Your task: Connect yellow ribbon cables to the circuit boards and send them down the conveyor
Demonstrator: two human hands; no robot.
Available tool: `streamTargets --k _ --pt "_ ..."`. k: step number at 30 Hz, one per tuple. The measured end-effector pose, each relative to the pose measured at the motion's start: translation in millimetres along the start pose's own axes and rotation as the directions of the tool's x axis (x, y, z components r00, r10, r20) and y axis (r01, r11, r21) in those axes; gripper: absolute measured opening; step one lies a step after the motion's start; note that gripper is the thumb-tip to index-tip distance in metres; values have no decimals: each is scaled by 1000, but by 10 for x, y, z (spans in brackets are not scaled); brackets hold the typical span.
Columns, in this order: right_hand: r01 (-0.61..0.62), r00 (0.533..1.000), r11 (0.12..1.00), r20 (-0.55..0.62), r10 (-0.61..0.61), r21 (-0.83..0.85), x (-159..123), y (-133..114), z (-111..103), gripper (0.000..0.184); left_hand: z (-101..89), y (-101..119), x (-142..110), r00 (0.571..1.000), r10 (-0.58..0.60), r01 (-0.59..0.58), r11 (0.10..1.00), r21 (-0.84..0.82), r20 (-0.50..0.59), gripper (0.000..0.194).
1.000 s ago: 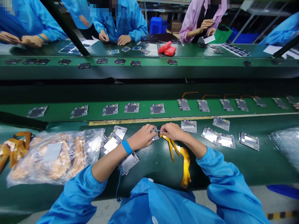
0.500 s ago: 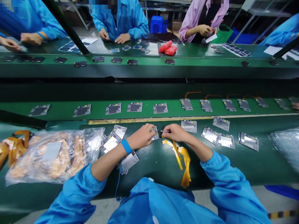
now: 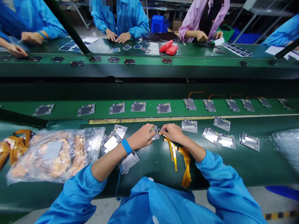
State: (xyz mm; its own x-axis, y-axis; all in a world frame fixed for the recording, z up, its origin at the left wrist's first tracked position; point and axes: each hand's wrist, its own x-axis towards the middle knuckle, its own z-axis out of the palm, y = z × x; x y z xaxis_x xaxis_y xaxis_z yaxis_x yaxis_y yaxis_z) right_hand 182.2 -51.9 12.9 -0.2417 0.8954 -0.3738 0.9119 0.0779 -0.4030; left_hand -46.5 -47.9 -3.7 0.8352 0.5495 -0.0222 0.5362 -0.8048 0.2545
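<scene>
My left hand [image 3: 146, 134] is closed around a small circuit board [image 3: 155, 133], pressing it to the green bench; its fingers cover much of the board. My right hand [image 3: 172, 132] is pinched just to the right of that board. An orange flex cable [image 3: 171, 149] runs from under its fingers down the bench, and a thin grey tip [image 3: 161, 129] sticks out toward the board; what it belongs to is hidden. Below the right wrist lies a bundle of flex cables [image 3: 186, 169]. More circuit boards [image 3: 112, 143] lie beside my left forearm, on which a blue wrist strap [image 3: 126, 146] sits.
Boards [image 3: 163, 108] lie in a row on the green belt [image 3: 100, 113] ahead, some with cables attached. A plastic bag of cables [image 3: 56, 155] stands left, bubble wrap [image 3: 286, 149] right. Loose boards [image 3: 226, 141] lie right of my hand. Co-workers [image 3: 120, 21] sit across.
My right hand has shifted slightly left toward the held board, the flex cable moving with it. Boards on the near belt have slid right; those on the far belt have slid left.
</scene>
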Motion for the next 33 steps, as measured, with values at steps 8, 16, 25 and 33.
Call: streamTargets --k 8,16,25,33 --pt "-27 998 999 49 26 20 7 -34 -50 16 6 5 -3 1000 0 0 999 -34 -15 13" --pt "-75 996 997 53 74 24 26 -57 -47 17 13 -3 -10 1000 5 -5 999 -32 -12 13" --pt "-88 995 995 53 85 46 24 -67 -74 17 0 6 -9 1000 17 -17 1000 7 -13 12" --pt "-91 994 995 56 89 45 20 -61 -73 17 19 -4 -7 999 14 -15 1000 -27 -30 13"
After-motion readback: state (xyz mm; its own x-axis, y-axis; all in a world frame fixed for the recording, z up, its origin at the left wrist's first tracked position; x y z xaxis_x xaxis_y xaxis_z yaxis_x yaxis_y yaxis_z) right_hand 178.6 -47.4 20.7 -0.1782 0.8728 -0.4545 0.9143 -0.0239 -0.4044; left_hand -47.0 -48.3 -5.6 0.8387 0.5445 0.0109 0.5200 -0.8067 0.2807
